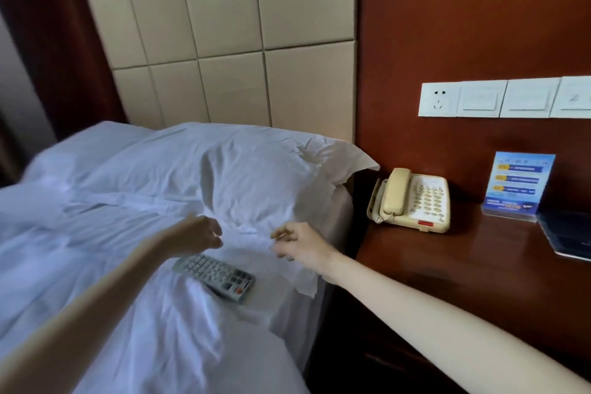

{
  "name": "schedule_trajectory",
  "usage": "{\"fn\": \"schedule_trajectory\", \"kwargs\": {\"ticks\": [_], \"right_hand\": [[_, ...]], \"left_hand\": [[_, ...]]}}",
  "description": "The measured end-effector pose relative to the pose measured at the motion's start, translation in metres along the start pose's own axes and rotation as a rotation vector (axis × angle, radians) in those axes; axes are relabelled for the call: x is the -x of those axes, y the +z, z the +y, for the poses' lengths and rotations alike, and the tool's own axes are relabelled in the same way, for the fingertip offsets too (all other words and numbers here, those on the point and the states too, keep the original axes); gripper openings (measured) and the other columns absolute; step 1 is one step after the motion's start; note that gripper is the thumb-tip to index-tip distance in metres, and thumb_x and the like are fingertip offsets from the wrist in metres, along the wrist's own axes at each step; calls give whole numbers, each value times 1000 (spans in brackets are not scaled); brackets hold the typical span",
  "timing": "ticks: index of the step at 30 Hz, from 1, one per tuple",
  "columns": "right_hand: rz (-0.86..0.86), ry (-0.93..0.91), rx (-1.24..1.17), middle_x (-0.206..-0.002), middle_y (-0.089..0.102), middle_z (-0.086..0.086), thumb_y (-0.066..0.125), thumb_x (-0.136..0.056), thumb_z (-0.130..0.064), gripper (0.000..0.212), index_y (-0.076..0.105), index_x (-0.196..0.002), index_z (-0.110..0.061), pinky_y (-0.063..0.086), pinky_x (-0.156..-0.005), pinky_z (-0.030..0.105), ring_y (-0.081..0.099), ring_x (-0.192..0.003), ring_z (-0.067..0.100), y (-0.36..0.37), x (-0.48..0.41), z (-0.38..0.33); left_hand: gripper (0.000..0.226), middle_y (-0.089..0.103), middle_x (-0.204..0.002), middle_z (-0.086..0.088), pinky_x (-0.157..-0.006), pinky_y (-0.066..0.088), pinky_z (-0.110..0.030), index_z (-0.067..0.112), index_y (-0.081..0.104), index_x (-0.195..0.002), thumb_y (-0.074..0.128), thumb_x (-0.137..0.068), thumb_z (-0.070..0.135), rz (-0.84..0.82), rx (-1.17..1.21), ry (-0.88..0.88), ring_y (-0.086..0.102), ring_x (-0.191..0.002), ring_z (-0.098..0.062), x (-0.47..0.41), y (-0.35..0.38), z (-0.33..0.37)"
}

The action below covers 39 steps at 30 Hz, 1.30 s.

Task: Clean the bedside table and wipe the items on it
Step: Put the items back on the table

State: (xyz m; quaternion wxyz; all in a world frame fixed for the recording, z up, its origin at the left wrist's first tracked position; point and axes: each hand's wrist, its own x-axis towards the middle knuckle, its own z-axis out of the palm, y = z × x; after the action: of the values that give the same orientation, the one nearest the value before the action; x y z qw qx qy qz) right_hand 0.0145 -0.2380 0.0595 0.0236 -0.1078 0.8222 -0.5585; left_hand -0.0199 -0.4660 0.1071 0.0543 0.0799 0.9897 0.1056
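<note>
The dark wooden bedside table stands right of the bed. On it sit a cream telephone, a blue sign card in a clear stand and a dark folder at the right edge. A grey remote control lies on the white bed sheet. Next to it a white tissue lies at the bed's edge. My right hand pinches the tissue's upper edge between thumb and fingers. My left hand hovers just above the remote with its fingers loosely curled and nothing in them.
A white pillow lies against the beige padded headboard. A row of white switches and a socket is on the wooden wall panel above the table. The bed's rumpled sheet fills the left.
</note>
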Motion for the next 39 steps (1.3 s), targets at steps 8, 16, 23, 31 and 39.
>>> {"fn": "schedule_trajectory", "kwargs": {"ticks": [8, 16, 23, 31, 39], "right_hand": [[-235, -106, 404, -123, 55, 6, 74, -77, -37, 65, 47, -132, -15, 38, -78, 23, 48, -96, 13, 54, -4, 3], [-220, -185, 516, -124, 51, 10, 79, -71, -30, 73, 46, -133, -10, 36, -77, 26, 50, -111, 25, 56, 1, -2], [-62, -202, 485, -112, 61, 5, 80, -64, -23, 68, 53, -126, -14, 42, -72, 23, 56, -97, 19, -3, 4, -5], [2, -211, 653, -99, 53, -3, 77, -64, -19, 54, 60, -115, -18, 36, -69, 16, 47, -89, 11, -111, 30, 4], [10, -72, 805, -105, 52, -2, 72, -68, -13, 54, 58, -120, -18, 42, -79, 28, 48, -97, 15, -199, 72, 27]], "left_hand": [[31, 64, -114, -5, -74, 41, -24, 19, 62, -110, 57, -87, 40, -52, -53, -121, 54, -91, -14, -3, 17, -37], [33, 64, -105, -3, -61, 47, -23, 15, 63, -105, 66, -82, 39, -40, 48, -126, 59, -77, -13, -6, 15, -28], [29, 64, -88, -12, -55, 38, -24, 5, 70, -96, 60, -88, 32, 27, 147, -1, 54, -74, -19, -12, 3, 28], [23, 64, -91, -1, -60, 46, -24, 21, 69, -93, 58, -88, 40, -65, 232, 212, 58, -77, -14, -25, 10, 126], [28, 59, -91, -3, -55, 45, -19, 15, 63, -109, 61, -88, 33, -294, 208, 416, 55, -75, -13, -37, 35, 228]]}}
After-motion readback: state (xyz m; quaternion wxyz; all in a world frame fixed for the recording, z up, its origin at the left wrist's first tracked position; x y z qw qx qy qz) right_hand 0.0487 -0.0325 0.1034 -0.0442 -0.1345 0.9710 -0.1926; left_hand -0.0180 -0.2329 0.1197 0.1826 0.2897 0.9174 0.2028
